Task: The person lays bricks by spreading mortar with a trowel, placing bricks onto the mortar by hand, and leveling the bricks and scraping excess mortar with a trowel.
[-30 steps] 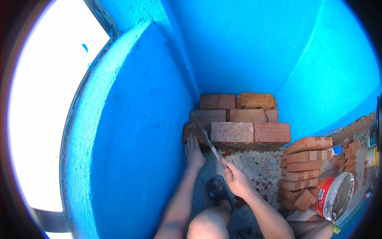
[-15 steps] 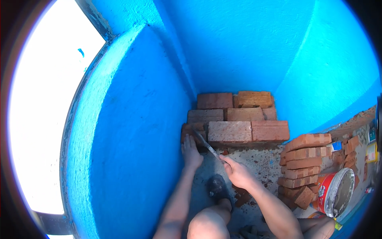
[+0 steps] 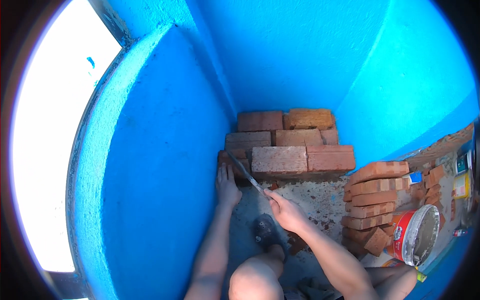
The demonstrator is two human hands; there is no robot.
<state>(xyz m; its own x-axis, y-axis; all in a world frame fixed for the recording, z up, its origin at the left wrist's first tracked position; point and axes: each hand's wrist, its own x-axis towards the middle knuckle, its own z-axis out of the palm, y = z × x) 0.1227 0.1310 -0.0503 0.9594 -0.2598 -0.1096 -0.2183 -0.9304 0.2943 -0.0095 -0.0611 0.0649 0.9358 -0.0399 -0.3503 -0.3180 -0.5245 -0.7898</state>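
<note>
My left hand [image 3: 228, 189] is open, its fingers stretched out against the front of a dark red brick [image 3: 224, 159] at the left end of the lowest visible row, beside the blue wall. In my right hand [image 3: 289, 212] is a trowel [image 3: 246, 173], seen nearly edge-on and held by its handle. The blade slants up and left, with its tip at the top of that same brick. Next to it in the row lie a pale brick [image 3: 279, 159] and a redder brick [image 3: 330, 158]. More bricks rise in steps behind them.
Blue walls [image 3: 170, 150] close in on the left, back and right. At the right stands a pile of loose bricks [image 3: 377, 186], with a red and white bucket [image 3: 407, 235] of grey mortar beside it. Crumbs of mortar litter the grey floor [image 3: 312, 197]. My foot [image 3: 265, 230] is close below the bricks.
The whole view has shifted, so everything sits a little further left and up. Both hands keep nearly the same place at the left-end brick, and the trowel is still in my right hand.
</note>
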